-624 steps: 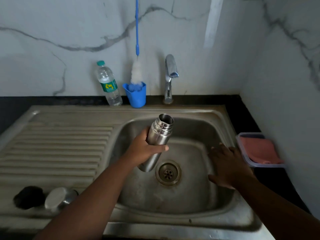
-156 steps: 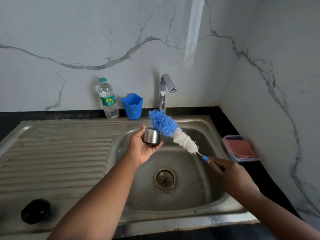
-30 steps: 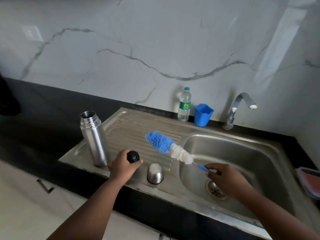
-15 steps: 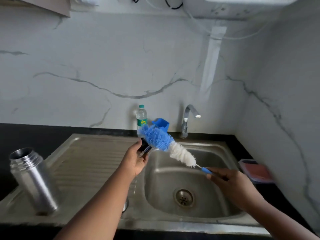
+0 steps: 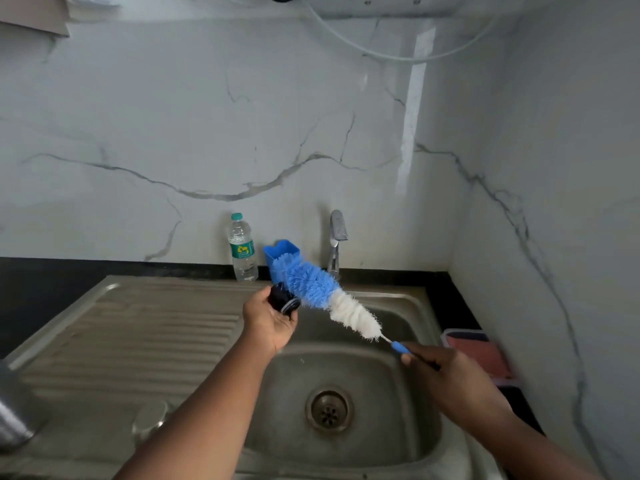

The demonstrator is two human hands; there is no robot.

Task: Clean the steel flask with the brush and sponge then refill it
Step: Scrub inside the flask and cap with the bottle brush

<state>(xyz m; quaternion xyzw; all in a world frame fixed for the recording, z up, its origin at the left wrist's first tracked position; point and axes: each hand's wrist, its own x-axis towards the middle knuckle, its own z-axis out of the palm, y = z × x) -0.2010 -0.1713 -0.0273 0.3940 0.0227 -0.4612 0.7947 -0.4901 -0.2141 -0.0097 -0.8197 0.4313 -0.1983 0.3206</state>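
Over the sink basin (image 5: 398, 348), the left hand (image 5: 268, 322) has its grip curled round the flask's black stopper (image 5: 282, 299), held up with its ringed end facing the brush. The right hand (image 5: 450, 375) has its grip pinched on the blue handle of the bottle brush (image 5: 329, 299), whose blue bristle tip lies against the stopper while the white bristles trail back toward the handle.

Outward from there, the steel flask (image 5: 14, 420) stands at the far left edge of the draining surface, open-mouthed as far as can be judged, though only a blurred part of its body shows. Its steel cup cap (image 5: 150, 422) sits upside down on the drainer, partly hidden by the left forearm. Behind the basin stand a water bottle (image 5: 242, 252), a blue holder cup (image 5: 282, 259) and the tap (image 5: 336, 244), which shows no running water. A tray with a pink sponge (image 5: 479, 355) waits on the right.

Risks, as I judge them: the stopper is small and probably wet, so a hard push from the long springy brush could knock it loose into the basin. The flask sits near the surface's edge, where a swinging elbow could tip it. Scrubbing without running water may leave residue, and the sponge step and refill remain.
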